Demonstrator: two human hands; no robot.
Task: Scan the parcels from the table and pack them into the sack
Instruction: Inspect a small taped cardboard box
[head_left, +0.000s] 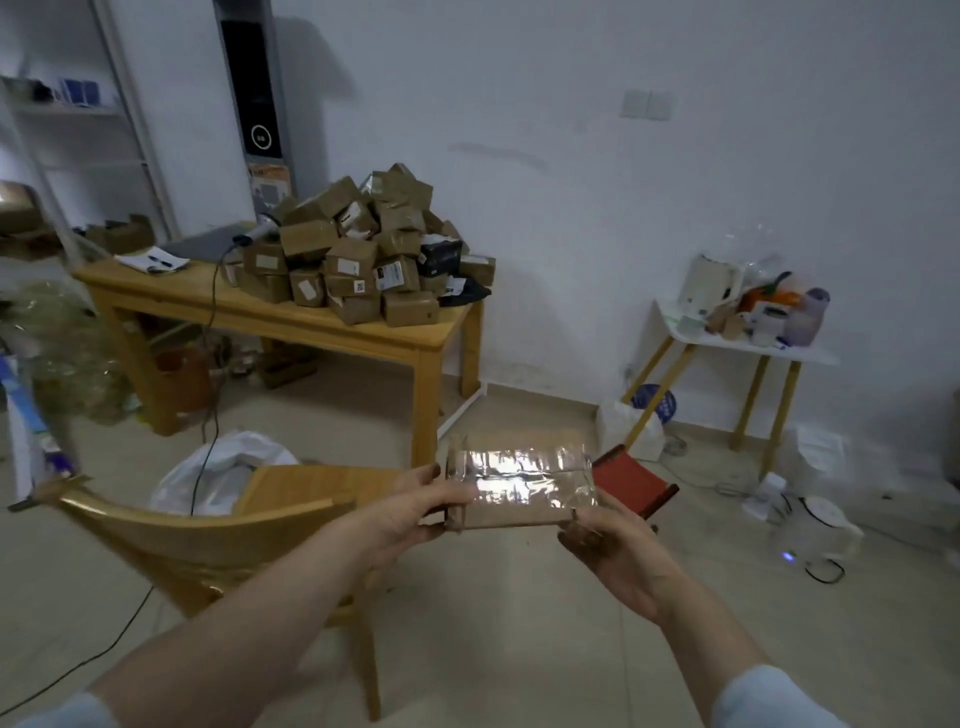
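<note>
Both hands hold one parcel (519, 491) in the air above the tiled floor, in front of the chair (208, 540). The left hand (415, 512) grips its left end, with the thumb on the near face and the fingers (423, 474) curled round behind. The right hand (618, 551) cups the lower right corner, its fingers (582, 535) bent up against the bottom edge. The parcel is a flat brown carton held lengthwise, and its top is wrapped in clear tape. Glare on the tape hides any label or print there.

Just past the chair a white sack (223, 467) sits open-mouthed on the floor, and a black cable (213, 322) drops beside it from the desk (322, 325). A red stool (623, 475) shows behind the parcel's right end.

On the desk is a pile of parcels (358, 249), mostly brown cartons, with a handheld scanner (254, 236) at its left edge. Several cartons carry white labels, one with a square code, but the writing is too small to read.
</note>
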